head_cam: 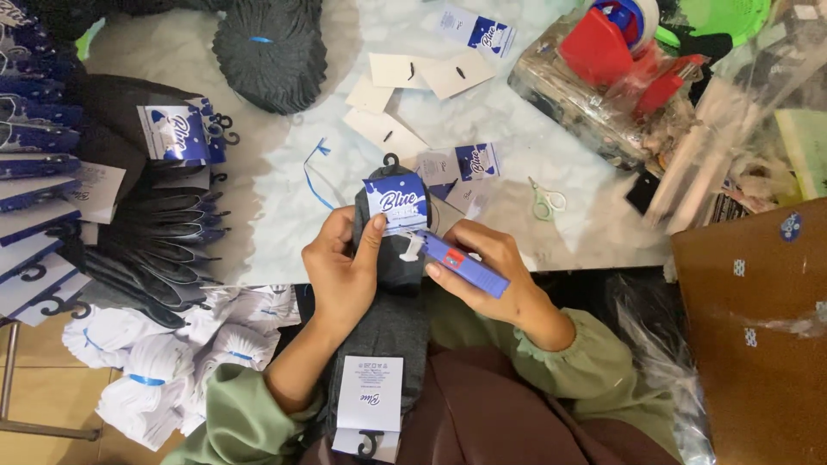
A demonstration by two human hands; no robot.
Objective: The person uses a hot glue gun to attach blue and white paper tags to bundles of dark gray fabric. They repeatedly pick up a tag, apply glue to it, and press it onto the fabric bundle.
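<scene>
A pair of dark grey socks (386, 323) lies from my lap up onto the pale table edge, with a blue and white card header (397, 202) and black hook at its top. My left hand (342, 267) grips the socks just under the header, thumb pressed on the card. My right hand (491, 267) holds a blue tagging gun (461, 263) whose white tip meets the lower edge of the header. A second white label (369, 393) with a hook sits on the socks near my lap.
Stacks of tagged dark socks (164, 232) fill the left side. Loose card labels (405, 95), small scissors (544, 202) and a red tape dispenser (616, 43) lie on the table (534, 138). White sock bundles (146, 370) sit lower left, and a brown box (758, 327) stands on the right.
</scene>
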